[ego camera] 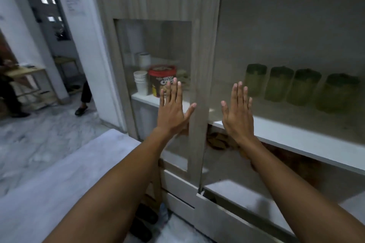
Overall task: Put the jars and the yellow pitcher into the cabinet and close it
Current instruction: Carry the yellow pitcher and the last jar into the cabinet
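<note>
Several green-lidded jars (300, 87) stand in a row on the white shelf (296, 138) behind the frosted right door (296, 35) of the cabinet. My left hand (173, 110) is flat and open against the glass of the left door (195, 85), fingers up, thumb on its wooden frame. My right hand (238, 112) is flat and open against the right door, just left of the jars. Both doors look shut or nearly shut. No yellow pitcher is visible.
Behind the left door stand a red-lidded snack tub (161, 80) and stacked white paper cups (140, 83). A white table (59, 183) lies at lower left. Dark slippers (144, 221) rest on the floor below. A person's legs (86, 98) show in the doorway at left.
</note>
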